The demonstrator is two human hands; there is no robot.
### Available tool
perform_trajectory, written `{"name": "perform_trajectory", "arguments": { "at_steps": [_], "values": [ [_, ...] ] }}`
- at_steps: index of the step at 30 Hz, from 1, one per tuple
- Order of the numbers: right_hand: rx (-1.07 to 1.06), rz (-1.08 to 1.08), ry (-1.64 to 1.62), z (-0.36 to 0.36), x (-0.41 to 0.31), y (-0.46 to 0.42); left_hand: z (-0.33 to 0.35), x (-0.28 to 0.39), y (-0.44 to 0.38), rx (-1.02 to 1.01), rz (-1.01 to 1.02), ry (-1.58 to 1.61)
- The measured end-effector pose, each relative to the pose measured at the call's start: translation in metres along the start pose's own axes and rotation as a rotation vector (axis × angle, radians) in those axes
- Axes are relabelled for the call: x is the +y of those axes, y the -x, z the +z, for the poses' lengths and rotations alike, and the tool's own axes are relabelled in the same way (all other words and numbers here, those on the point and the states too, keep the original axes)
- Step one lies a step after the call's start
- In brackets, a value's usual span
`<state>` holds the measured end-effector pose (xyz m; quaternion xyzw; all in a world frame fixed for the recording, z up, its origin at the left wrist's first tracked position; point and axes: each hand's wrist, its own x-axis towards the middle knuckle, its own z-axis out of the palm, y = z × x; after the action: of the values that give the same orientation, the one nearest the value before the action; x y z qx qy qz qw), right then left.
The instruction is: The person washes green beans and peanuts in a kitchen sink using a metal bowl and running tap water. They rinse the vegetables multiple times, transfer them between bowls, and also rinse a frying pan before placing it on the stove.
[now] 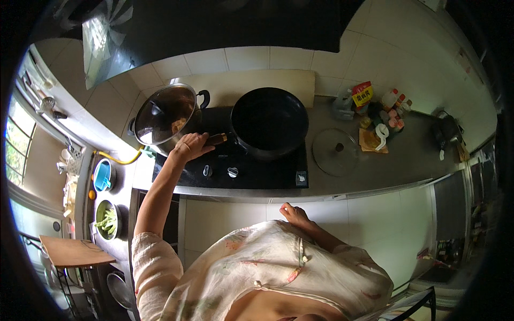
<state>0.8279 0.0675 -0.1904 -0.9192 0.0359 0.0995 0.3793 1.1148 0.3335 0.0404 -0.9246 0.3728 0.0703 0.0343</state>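
Observation:
My left hand [194,147] is closed around the wooden handle [216,139] of a black wok [270,120], which sits on the right side of the black gas hob [257,174]. No food shows inside the wok. Just beyond my left hand, a large pot with a glass lid [164,114] stands on the hob's left side, with something brownish in it. My right hand [295,214] hangs before my body, below the counter's front edge, with its fingers curled; I see nothing in it. Two control knobs [233,172] lie between me and the wok.
Right of the hob, a glass lid [335,152] lies on the counter, with bottles and a red-and-yellow packet [362,94] behind. At the left stand a bowl of green vegetables [107,220] and a blue basket [102,176]. A dark range hood [241,28] hangs above.

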Motion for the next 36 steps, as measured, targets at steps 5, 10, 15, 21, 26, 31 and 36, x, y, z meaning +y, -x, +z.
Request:
{"name": "perform_trajectory", "arguments": {
  "at_steps": [5, 10, 15, 21, 26, 31, 36],
  "values": [
    [-0.019, 0.050, -0.021, -0.002, -0.005, -0.001, 0.005, 0.003, 0.001, -0.013, -0.006, 0.014],
    [0.298, 0.081, -0.015, -0.044, 0.022, -0.021, -0.007, 0.012, 0.002, -0.026, -0.039, 0.060],
    [0.982, 0.202, 0.242, -0.170, 0.121, -0.098, -0.012, 0.023, 0.005, 0.049, -0.135, -0.019],
    [0.474, 0.723, 0.171, -0.189, 0.199, -0.155, -0.003, 0.007, 0.034, 0.241, -0.153, 0.009],
    [0.586, 0.709, 0.224, -0.183, 0.201, -0.167, 0.007, -0.002, 0.058, 0.355, -0.173, 0.133],
    [0.540, 0.795, 0.337, -0.203, 0.178, -0.162, 0.010, 0.001, 0.058, 0.390, -0.186, 0.134],
    [0.903, 0.430, 0.305, -0.279, 0.101, -0.125, 0.014, -0.001, 0.064, 0.432, -0.188, 0.139]
  ]
}}
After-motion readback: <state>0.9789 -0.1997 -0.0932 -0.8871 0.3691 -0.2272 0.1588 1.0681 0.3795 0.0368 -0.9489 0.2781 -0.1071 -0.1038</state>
